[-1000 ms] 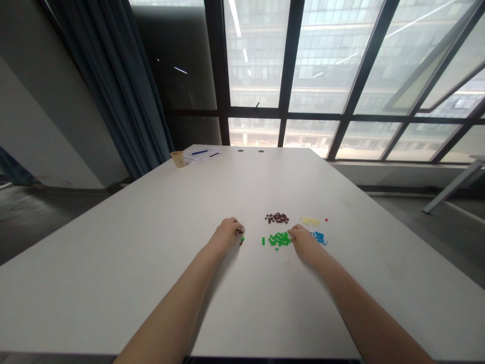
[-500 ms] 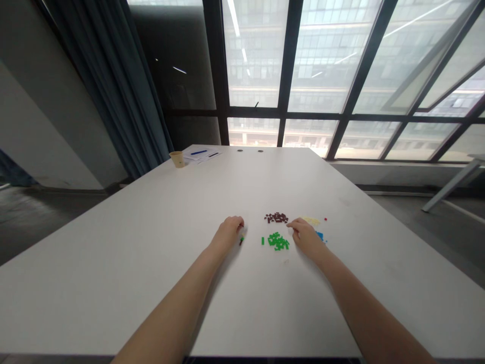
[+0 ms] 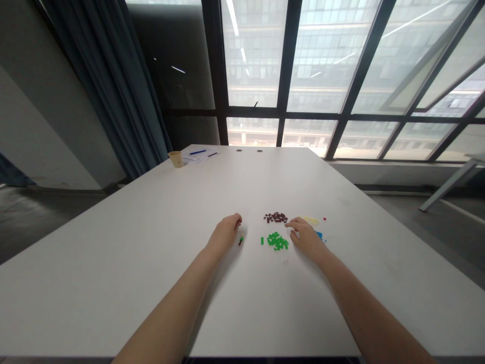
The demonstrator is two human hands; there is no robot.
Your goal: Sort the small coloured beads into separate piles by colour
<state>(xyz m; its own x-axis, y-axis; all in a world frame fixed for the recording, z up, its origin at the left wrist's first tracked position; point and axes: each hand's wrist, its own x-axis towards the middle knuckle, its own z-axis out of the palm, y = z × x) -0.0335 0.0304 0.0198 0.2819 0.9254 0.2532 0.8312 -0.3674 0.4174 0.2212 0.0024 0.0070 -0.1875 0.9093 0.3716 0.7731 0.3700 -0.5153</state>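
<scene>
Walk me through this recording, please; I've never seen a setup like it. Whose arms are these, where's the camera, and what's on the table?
There is no machine: one person works with a bare left hand and right hand. One head-worn camera, looking forward and down, takes every picture. On the white table lie small brown pieces, green pieces, pale yellow pieces, blue pieces and a red piece. Farther off are a cup and papers. The right fingertips are near the brown pieces; the left hand is beside a small dark-and-green item. Whether either hand holds anything is too small to tell.
</scene>
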